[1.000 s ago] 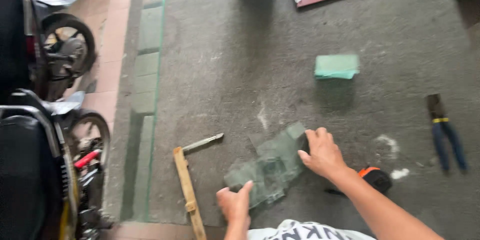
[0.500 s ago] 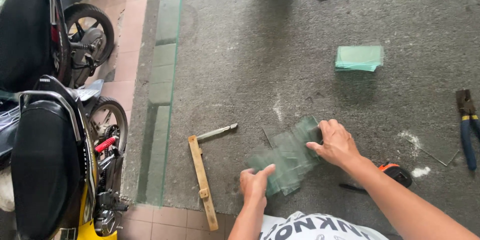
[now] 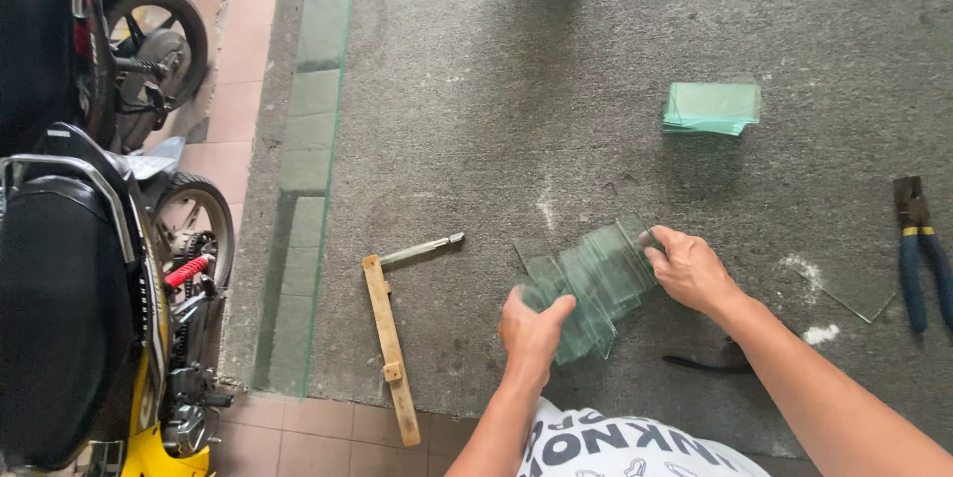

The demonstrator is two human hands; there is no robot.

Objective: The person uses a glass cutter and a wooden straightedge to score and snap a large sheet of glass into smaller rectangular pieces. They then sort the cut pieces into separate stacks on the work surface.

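Grey carpeted floor [image 3: 496, 90], parked motorbikes [image 3: 69, 298] past its left edge. Near the bottom edge, a fanned row of glass panes [image 3: 594, 283], pinched endwise between left hand [image 3: 531, 330] and right hand [image 3: 690, 271], fingers curled on the ends, likely to square them up. Long axis lower left to upper right. Neat glass stack [image 3: 711, 107] well apart; blue-handled pliers [image 3: 918, 249] by the right edge.

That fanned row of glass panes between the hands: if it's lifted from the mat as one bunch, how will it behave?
The glass panes are thin and stiff, so likely brittle; edges may chip. They lie fanned and overlapping, so smooth faces would probably slide apart unless the left hand and right hand squeeze both ends. Stacked that many, the bunch is probably heavy for its size.
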